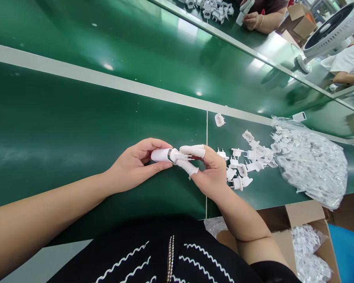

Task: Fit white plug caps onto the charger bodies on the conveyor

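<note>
Between my two hands lies a white plug-in charger body (161,155) with a shiny band near its right end. My left hand (140,159) is closed around the body, thumb below and fingers above. At the right end of the body sits a white two-pin plug piece (179,156), its pins pointing right. My right hand (208,167) pinches this piece between thumb and forefinger, both wearing white finger covers. Whether the two parts are fully joined I cannot tell. Just right of my right hand, several loose white plug pieces (255,155) are scattered on the green table (85,133).
A clear plastic bag full of white pieces (315,165) rests on the table at the right. One plug piece (220,120) lies apart. Below stands an open cardboard box (305,210) with bagged pieces. Across the green belt, a co-worker's hand (252,20) and a fan (330,29) show.
</note>
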`<action>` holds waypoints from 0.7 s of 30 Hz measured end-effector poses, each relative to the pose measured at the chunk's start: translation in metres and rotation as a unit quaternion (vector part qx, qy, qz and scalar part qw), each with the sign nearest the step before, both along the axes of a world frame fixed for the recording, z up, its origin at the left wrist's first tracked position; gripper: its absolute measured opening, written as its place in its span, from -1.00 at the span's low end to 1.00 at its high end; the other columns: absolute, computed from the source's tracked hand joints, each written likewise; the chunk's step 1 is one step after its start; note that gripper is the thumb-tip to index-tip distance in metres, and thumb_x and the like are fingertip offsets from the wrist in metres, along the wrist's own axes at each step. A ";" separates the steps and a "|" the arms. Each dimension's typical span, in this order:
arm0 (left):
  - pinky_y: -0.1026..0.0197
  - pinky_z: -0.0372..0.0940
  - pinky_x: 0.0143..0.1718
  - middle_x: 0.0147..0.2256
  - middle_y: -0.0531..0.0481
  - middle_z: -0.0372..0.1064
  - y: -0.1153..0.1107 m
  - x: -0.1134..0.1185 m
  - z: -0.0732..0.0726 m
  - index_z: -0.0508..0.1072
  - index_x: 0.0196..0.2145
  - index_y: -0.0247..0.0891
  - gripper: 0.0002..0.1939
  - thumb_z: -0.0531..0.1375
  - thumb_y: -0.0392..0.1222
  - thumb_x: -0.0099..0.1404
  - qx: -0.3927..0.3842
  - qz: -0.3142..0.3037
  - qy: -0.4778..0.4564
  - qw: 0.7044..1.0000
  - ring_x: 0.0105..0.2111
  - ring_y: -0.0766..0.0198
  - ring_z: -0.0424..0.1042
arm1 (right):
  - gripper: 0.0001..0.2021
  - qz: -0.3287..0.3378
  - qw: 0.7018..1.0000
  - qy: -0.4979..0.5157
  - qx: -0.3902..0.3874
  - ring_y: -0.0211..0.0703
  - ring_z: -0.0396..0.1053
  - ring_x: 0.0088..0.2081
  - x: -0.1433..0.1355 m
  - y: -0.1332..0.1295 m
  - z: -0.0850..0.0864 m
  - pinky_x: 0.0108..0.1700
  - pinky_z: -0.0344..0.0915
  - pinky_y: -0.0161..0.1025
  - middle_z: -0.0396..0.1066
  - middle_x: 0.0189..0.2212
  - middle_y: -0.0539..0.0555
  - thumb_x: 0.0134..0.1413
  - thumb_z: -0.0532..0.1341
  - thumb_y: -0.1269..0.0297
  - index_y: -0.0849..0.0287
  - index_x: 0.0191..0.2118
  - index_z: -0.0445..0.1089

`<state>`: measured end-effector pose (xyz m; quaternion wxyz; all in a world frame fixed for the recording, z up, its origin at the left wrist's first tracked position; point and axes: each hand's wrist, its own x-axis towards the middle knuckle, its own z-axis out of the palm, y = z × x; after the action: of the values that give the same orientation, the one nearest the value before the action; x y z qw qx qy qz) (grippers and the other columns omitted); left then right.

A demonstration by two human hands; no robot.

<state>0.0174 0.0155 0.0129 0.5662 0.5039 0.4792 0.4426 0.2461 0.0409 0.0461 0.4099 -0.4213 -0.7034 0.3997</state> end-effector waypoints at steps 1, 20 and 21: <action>0.13 0.59 -0.09 -0.11 -0.11 0.66 0.000 0.000 0.000 0.63 -0.03 -0.16 -0.52 0.58 0.17 0.28 0.001 -0.002 -0.002 1.000 -0.19 0.10 0.62 | -0.84 -0.010 1.000 -0.005 0.019 -0.12 0.66 -0.21 0.000 -0.001 0.001 -0.09 0.70 -0.10 0.73 -0.13 0.02 0.29 0.50 0.26 -0.10 -0.05 0.72; 0.08 0.62 -0.11 -0.13 -0.08 0.76 -0.008 -0.001 -0.001 0.76 -0.03 -0.12 -0.68 0.56 0.02 0.32 0.063 0.016 0.050 0.997 -0.22 0.05 0.70 | -0.82 0.014 0.997 -0.013 0.069 -0.10 0.68 -0.22 -0.005 -0.002 -0.006 -0.15 0.68 -0.14 0.74 -0.20 0.01 0.31 0.42 0.37 -0.10 -0.10 0.72; 0.09 0.62 -0.13 -0.13 -0.07 0.77 -0.009 -0.001 -0.001 0.76 -0.03 -0.11 -0.70 0.55 0.00 0.33 0.074 0.018 0.053 0.996 -0.23 0.06 0.71 | -0.80 0.011 0.997 -0.009 0.073 -0.11 0.68 -0.23 -0.006 -0.003 -0.006 -0.16 0.67 -0.14 0.74 -0.20 0.02 0.31 0.41 0.39 -0.10 -0.11 0.72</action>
<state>0.0168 0.0064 0.0117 0.4927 0.5589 0.4834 0.4595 0.2398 0.0379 0.0405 0.4287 -0.3858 -0.7390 0.3483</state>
